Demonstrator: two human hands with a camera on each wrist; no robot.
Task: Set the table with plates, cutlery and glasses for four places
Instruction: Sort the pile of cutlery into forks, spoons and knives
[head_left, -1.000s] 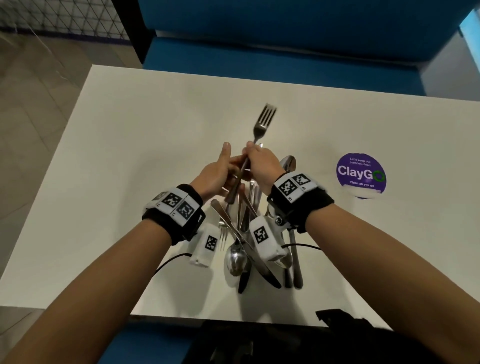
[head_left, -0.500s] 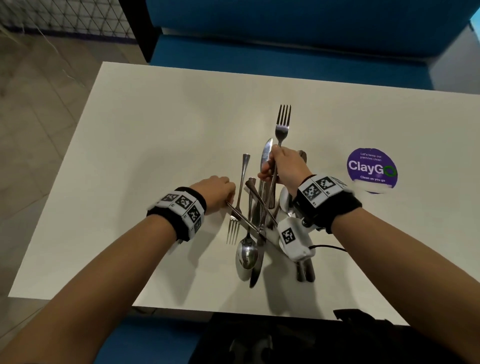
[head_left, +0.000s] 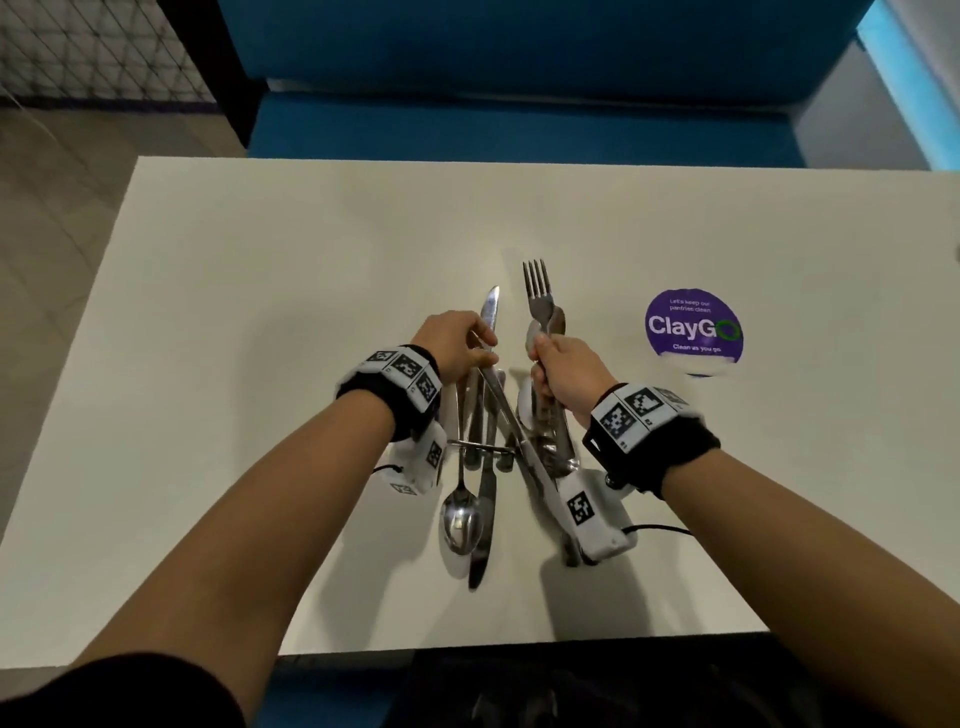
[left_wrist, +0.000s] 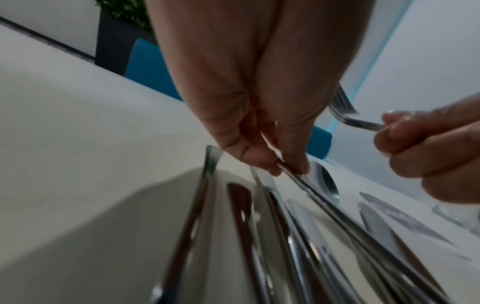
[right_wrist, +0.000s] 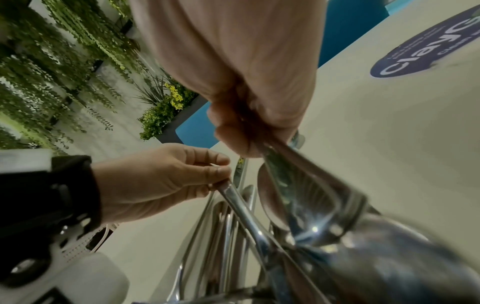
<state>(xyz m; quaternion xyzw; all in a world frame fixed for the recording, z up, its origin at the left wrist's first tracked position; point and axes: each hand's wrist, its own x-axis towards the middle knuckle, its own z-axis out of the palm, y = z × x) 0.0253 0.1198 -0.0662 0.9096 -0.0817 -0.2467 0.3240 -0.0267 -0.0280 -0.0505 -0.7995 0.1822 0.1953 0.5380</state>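
A pile of cutlery (head_left: 483, 447) lies mid-table: a spoon (head_left: 460, 519), knives and forks, overlapping. My left hand (head_left: 485, 353) pinches a table knife (head_left: 489, 312) near its middle, blade pointing away, handle slanting back over the pile. In the left wrist view its fingertips (left_wrist: 285, 166) close on the knife's shaft (left_wrist: 324, 201). My right hand (head_left: 540, 358) grips a fork (head_left: 537, 291), tines pointing away, with a spoon (head_left: 557, 321) held against it. The right wrist view shows this hand (right_wrist: 249, 139) wrapped round the handles. No plates or glasses are in view.
The white table (head_left: 260, 364) carries a purple round ClayGo sticker (head_left: 693, 330) to the right of my hands. A blue bench (head_left: 519, 124) runs along the far edge. Tiled floor (head_left: 52, 234) lies off the left edge. Planters with greenery (right_wrist: 52, 61) show in the right wrist view.
My left hand has moved from the pile's left side up and right and now pinches the knife. My right hand has shifted right, still gripping the fork, with a spoon bowl beside it.
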